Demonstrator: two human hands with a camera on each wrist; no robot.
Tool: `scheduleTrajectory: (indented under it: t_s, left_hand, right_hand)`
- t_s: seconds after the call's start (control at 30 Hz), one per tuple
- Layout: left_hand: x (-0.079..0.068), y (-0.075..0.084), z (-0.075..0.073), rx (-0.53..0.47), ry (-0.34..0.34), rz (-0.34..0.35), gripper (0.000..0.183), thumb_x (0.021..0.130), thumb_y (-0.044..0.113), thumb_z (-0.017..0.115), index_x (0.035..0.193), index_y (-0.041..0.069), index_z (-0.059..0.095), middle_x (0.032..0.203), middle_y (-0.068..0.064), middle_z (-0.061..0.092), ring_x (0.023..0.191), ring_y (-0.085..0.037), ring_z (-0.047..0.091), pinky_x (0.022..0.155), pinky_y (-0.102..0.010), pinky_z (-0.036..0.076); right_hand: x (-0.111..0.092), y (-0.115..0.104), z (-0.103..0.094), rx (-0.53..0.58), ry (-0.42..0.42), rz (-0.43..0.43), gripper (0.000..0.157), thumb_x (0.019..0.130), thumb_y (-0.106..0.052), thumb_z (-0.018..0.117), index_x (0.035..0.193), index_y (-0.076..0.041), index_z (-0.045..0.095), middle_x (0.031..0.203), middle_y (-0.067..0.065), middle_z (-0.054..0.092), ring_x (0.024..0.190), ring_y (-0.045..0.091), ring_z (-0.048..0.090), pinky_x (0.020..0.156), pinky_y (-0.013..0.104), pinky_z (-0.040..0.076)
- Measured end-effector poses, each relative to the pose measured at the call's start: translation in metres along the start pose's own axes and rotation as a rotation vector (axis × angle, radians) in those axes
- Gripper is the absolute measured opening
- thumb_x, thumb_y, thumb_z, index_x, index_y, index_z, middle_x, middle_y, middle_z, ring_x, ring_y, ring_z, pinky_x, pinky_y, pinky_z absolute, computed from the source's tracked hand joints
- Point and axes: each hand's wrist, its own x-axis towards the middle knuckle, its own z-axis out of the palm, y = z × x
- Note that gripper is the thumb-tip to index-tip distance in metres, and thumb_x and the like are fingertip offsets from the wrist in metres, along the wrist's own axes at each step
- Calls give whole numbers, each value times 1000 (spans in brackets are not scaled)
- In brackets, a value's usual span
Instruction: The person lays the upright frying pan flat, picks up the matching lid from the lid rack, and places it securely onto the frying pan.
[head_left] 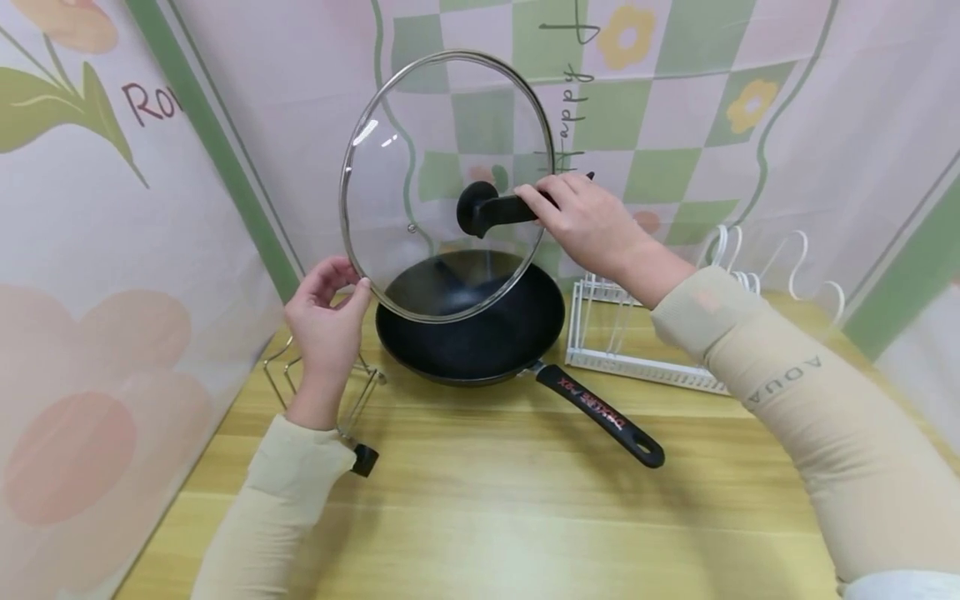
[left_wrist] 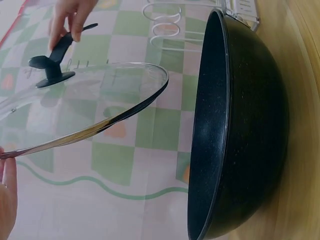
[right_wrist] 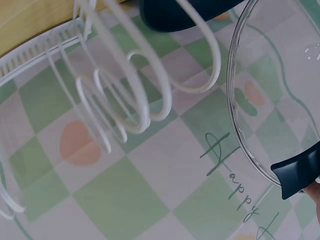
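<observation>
A round glass lid (head_left: 450, 125) with a metal rim is held up, tilted, over a black wok (head_left: 472, 354). My right hand (head_left: 588, 217) grips the lid's black handle (head_left: 506, 210). At the lid's lower left edge, my left hand (head_left: 326, 321) pinches the rim between thumb and fingers. The wok stands on the wooden table, its long black handle (head_left: 600, 415) pointing to the front right. In the left wrist view the lid (left_wrist: 115, 92) is apart from the wok (left_wrist: 252, 125), whose inside shows dark. Only a sliver of the right hand (right_wrist: 312, 197) appears in the right wrist view.
A white wire rack (head_left: 645, 367) with curled loops stands right of the wok, under my right forearm. Partly hidden by my left forearm is a silver wire stand (head_left: 363, 400) with a black end piece (head_left: 365, 460). Patterned cloth (head_left: 247, 50) hangs behind the wooden table (head_left: 480, 525).
</observation>
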Motion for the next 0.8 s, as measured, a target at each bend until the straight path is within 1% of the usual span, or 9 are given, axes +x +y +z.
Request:
scheduleTrajectory:
  t_s: [0.23, 0.4, 0.57, 0.8]
  left_hand:
    - [-3, -2, 7, -17, -5, -69, 21, 83, -16, 70, 97, 0, 70, 85, 0, 67, 85, -15, 66, 76, -21, 59]
    - [-4, -6, 12, -27, 4, -100, 21, 83, -16, 70, 98, -1, 69, 85, 0, 67, 85, -15, 66, 80, -22, 58]
    - [-1, -10, 12, -9, -1, -117, 23, 84, -15, 70, 102, -1, 70, 88, 0, 68, 87, -15, 66, 87, -25, 57]
    - [1, -17, 9, -44, -4, -167, 23, 83, -17, 67, 102, -5, 68, 91, -7, 67, 85, -14, 64, 84, -24, 57]
  right_hand:
    - [-4, 6, 0, -33, -22, -34, 28, 100, 6, 60, 128, 9, 59, 108, 30, 62, 97, 49, 61, 84, 56, 57]
    - [-8, 7, 0, -51, -30, -38, 30, 99, 6, 61, 129, 9, 59, 107, 30, 62, 94, 49, 61, 81, 55, 57]
    - [-7, 7, 2, -41, -35, -29, 31, 99, 5, 61, 130, 8, 59, 108, 30, 62, 95, 49, 61, 80, 55, 57]
    - [-2, 4, 6, -20, -63, -23, 30, 98, 6, 62, 128, 8, 60, 106, 28, 62, 94, 46, 61, 80, 54, 57]
